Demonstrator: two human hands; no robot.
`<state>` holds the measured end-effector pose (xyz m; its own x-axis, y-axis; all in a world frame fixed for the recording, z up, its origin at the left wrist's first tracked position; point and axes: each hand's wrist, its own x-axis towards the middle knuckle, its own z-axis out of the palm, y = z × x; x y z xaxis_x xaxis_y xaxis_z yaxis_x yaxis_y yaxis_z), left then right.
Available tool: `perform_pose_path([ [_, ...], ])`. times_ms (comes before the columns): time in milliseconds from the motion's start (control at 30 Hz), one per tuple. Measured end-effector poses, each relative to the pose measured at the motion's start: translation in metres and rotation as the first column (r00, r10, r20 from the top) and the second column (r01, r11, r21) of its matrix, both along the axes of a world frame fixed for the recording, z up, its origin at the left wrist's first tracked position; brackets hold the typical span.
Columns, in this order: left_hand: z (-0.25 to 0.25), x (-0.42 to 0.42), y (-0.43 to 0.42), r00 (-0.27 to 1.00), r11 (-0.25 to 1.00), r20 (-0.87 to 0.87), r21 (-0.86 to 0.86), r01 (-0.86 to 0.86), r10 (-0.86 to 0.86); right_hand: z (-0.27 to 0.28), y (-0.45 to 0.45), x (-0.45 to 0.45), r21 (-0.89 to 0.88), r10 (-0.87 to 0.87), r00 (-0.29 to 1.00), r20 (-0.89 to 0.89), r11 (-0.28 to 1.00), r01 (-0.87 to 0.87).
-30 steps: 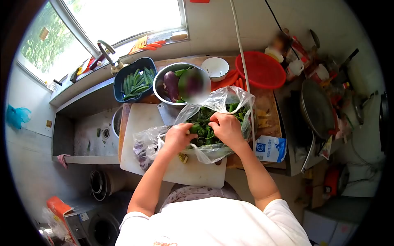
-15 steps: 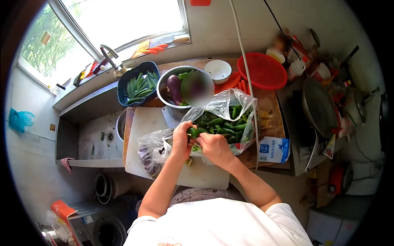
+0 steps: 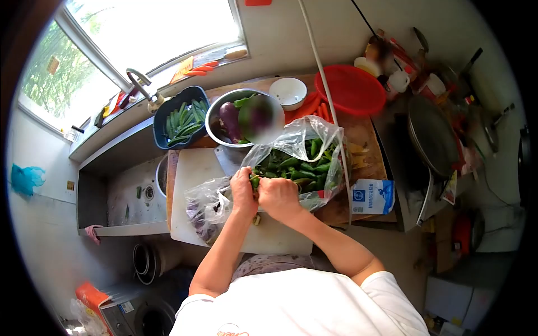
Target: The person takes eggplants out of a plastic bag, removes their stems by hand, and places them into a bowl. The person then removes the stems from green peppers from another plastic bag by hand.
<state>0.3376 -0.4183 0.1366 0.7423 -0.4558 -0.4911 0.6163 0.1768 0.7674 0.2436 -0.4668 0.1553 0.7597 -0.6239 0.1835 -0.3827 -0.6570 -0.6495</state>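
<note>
Between my two hands is a green pepper [image 3: 255, 182], mostly covered by fingers. My left hand [image 3: 244, 190] is closed around it. My right hand [image 3: 279, 197] presses against it from the right with fingers curled in; whether these grip the pepper or a piece of it is hidden. Just beyond the hands, many green peppers [image 3: 305, 168] lie in an opened clear plastic bag [image 3: 305, 130]. Left of my left hand, another clear bag holding something purple [image 3: 199, 215] rests on the white cutting board [image 3: 193, 168]. A small pale scrap [image 3: 256, 220] lies below my hands.
Behind stand a blue basin of long green vegetables [image 3: 157, 126], a steel bowl [image 3: 212, 131] with eggplants, a white bowl [image 3: 288, 92] and a red basin [image 3: 352, 92]. A sink [image 3: 120, 196] is at left. A blue-white packet [image 3: 372, 196] and a wok [image 3: 431, 137] are at right.
My right hand has rolled over into a tighter curl and moved closer to my left hand. Less of the pepper shows now. The whole view has shifted slightly.
</note>
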Motion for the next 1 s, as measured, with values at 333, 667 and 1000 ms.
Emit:
perform_pose_path([
  [333, 0.002, 0.015, -0.001, 0.988, 1.000, -0.152, 0.018, 0.004, -0.001, 0.007, -0.007, -0.002, 0.050, 0.074, 0.988, 0.139, 0.995, -0.081],
  [667, -0.005, 0.023, -0.014, 0.976, 1.000, -0.219, 0.015, 0.021, -0.017, 0.021, -0.004, -0.024, -0.033, 0.100, 0.977, 0.190, 0.995, -0.095],
  [1000, 0.002, 0.092, -0.017, 0.833, 0.902, -0.427, -0.391, 0.181, -0.352, 0.024, -0.040, -0.031, 0.090, -0.003, 0.996, 0.087, 0.996, -0.004],
])
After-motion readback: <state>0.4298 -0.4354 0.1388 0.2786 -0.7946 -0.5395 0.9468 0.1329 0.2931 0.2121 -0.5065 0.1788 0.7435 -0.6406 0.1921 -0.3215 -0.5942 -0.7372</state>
